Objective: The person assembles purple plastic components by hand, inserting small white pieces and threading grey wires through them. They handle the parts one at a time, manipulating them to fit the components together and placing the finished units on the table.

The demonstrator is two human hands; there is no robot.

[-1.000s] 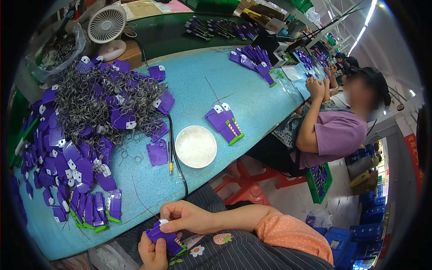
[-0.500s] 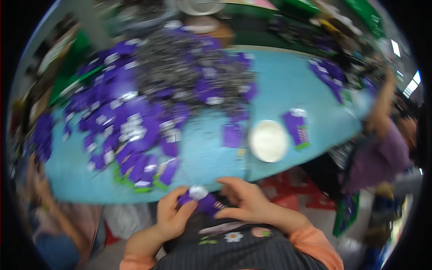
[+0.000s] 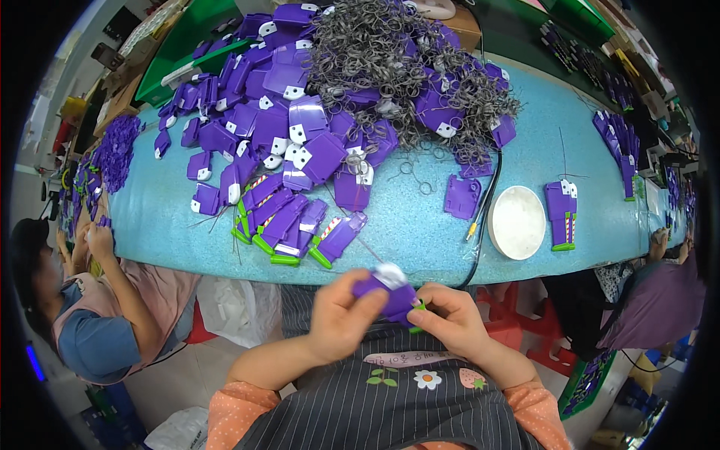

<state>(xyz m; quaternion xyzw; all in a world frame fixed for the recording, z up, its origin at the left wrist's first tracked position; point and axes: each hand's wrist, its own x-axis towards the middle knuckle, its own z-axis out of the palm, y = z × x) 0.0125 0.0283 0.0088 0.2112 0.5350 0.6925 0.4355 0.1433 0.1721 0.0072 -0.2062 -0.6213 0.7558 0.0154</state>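
In front of my apron I hold a purple plastic toy leg part (image 3: 388,294) with a white end at its top. My left hand (image 3: 337,316) is closed around its upper left side, thumb across the front. With thumb and fingers, my right hand (image 3: 452,319) pinches a small green leg end (image 3: 417,315) at the part's lower right. A thin wire seems to stick out above the white end. Just beyond my hands, similar purple parts with green ends (image 3: 283,225) lie in a row near the table's front edge.
A heap of purple parts (image 3: 247,120) covers the left of the blue table (image 3: 420,232), beside a pile of grey wire loops (image 3: 405,67). To the right are a white bowl (image 3: 516,223), a black cable (image 3: 486,217) and a finished-looking purple pair (image 3: 561,214). Other people sit at both sides.
My right hand, apart with fingers spread before, now pinches the green end at the part's lower right. My left hand keeps its hold. The whole view has shifted and become sharper.
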